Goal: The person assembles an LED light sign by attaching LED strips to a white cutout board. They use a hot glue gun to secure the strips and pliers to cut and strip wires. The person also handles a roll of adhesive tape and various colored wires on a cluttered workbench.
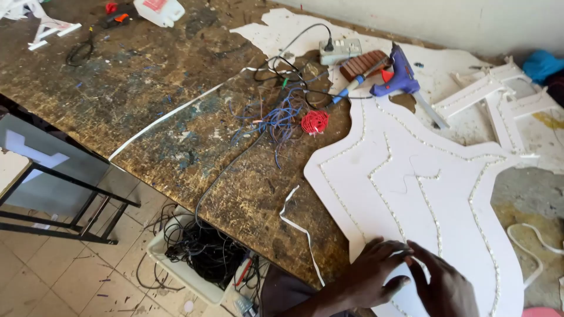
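Both hands sit on the near end of the white cut-out board, close to the counter's near edge. Left hand lies flat on the board, fingers spread and pressing down. Right hand is beside it, fingers apart and loosely curved, tips touching the board near a bead line; nothing is clamped in either hand.

Handling, my read: the board looks like thin foam or PVC sheet, so light, fairly stiff, but it'll flex or crease if lifted by one corner. Surface is smooth, probably a bit slippery. The dotted strips glued on it look fragile, likely tiny lights or beads set in adhesive. Best hold is on bare white areas with both palms, or along the outer edge, keeping off the strips.

Looks: large irregular white shape with curved lobes, running from the near edge toward the far right corner. Dotted lines trace its outline and run in several wavy inner paths.

Around it: blue glue gun on the far end of the board, white power strip beyond it, tangle of blue wires and a red wire coil on the bare counter to the left, white offcut strip near the near edge, bin of black cables on the floor below.
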